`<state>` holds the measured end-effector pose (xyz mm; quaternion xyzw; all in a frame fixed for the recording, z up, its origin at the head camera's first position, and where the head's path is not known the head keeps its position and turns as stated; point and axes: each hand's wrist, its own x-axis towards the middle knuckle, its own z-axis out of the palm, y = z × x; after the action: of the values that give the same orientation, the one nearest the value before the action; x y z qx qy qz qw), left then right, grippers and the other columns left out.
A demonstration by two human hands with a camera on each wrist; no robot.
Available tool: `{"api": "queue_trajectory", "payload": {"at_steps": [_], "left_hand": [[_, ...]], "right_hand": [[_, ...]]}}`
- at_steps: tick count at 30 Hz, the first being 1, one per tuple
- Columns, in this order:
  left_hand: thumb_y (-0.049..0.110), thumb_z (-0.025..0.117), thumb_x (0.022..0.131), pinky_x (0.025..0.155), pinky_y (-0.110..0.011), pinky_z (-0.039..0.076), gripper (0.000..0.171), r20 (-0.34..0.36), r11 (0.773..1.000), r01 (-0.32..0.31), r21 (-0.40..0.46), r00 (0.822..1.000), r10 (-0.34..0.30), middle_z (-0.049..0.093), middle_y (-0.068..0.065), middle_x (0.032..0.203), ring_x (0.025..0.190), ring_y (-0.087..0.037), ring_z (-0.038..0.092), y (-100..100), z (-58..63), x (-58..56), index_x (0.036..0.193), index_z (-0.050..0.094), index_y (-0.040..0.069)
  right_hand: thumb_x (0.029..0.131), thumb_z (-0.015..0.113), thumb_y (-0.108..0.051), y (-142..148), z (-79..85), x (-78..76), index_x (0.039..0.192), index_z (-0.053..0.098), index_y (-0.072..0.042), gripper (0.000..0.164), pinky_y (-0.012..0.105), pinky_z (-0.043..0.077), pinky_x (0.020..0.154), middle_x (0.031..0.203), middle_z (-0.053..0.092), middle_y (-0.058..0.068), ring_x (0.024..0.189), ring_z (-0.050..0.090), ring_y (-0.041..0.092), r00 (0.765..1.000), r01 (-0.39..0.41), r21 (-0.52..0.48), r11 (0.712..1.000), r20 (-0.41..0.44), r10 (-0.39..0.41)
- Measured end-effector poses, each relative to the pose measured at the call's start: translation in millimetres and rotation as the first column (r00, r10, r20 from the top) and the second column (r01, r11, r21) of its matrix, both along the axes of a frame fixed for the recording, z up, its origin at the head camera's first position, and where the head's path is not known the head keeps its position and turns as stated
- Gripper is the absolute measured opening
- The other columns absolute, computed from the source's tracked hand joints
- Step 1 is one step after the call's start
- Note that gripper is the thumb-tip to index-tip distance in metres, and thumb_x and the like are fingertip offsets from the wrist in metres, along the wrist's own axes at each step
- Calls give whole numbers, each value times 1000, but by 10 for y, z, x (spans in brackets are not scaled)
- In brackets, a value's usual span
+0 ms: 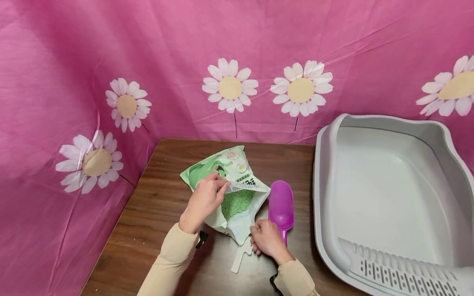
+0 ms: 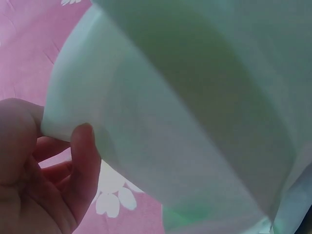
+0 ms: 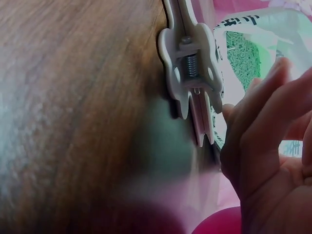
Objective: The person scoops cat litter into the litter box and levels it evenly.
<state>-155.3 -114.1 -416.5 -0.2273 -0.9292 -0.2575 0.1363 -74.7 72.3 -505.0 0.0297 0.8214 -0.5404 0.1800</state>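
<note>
At the bag (image 1: 237, 169), curled hands (image 1: 207, 196) (image 1: 268, 238)

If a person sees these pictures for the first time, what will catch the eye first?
Probably the bright pink cloth with white daisies, filling the background. Then the big grey tray at the head view's right. Near the middle, the left hand pinches an open bag of green granules, left of a purple scoop.

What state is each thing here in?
Bag: open, green granules showing inside
Scoop: lying on the table, beside the bag
Clip: lying on the table, not clamped on the bag
Tray: upright, open-topped
Left hand: pinching the bag's edge
Right hand: at the bag's edge, grip unclear
</note>
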Motion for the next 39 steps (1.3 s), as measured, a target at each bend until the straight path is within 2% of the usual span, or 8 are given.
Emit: {"api": "queue_trajectory", "payload": {"at_steps": [11,14,17,21,24,30,35,39], "left_hand": [[13,66,91,64,-30,50,17,3,1000,-10,27,1000,10,60,-1,77,66,-12,55,-15,-34,-40,78,76,8],[12,66,90,68,-32,51,17,4,999,-9,33,1000,9,61,-2,77,67,-13,55,-20,-44,-49,78,76,7],[12,66,90,73,-33,53,17,11,999,-9,35,1000,9,61,-2,76,67,-13,55,-25,-45,-58,77,76,7],[12,66,90,70,-31,52,17,16,999,-8,36,1000,8,60,-2,75,65,-12,53,-27,-48,-68,77,76,7],[12,66,90,65,-30,50,16,16,999,-2,37,1000,1,59,-2,74,65,-12,52,-27,-51,-77,78,76,6],[11,66,90,79,-34,54,15,2,999,4,47,1000,-4,59,-3,74,65,-13,52,-30,-48,-96,80,76,5],[10,66,90,96,-35,51,16,-7,999,9,49,1000,-8,60,-4,75,67,-15,55,-34,-58,-115,79,76,5],[8,66,89,105,-37,45,20,-1,997,25,69,1000,-25,61,-5,76,69,-16,59,-34,-75,-144,71,73,3]], "right_hand": [[94,55,-15,9,92,7,78,63,-1,22,30,51,41,60,61,6,38,55,9,1000,27,29,999,-8,-26],[93,58,-15,32,164,34,84,65,1,19,29,50,39,57,60,7,37,54,10,997,60,42,997,-52,-58],[91,61,-14,85,256,72,87,67,0,16,26,48,41,56,61,5,38,53,9,986,98,99,990,-143,-83],[89,66,-15,196,369,133,78,68,-9,12,20,44,51,58,62,-5,44,50,3,954,175,231,957,-281,-107],[87,68,-16,287,426,201,72,66,-14,15,20,42,54,58,56,-9,50,47,3,932,234,293,927,-340,-128],[86,70,-14,393,383,383,69,58,-15,20,19,39,50,58,50,-10,52,43,2,898,272,375,886,-429,-94],[84,71,-15,410,279,513,70,52,-13,24,24,39,48,63,48,-3,53,45,8,893,305,436,846,-439,-96],[84,72,-21,425,207,572,73,48,-8,30,34,43,46,68,47,6,53,51,21,915,309,497,811,-389,-110]]}}
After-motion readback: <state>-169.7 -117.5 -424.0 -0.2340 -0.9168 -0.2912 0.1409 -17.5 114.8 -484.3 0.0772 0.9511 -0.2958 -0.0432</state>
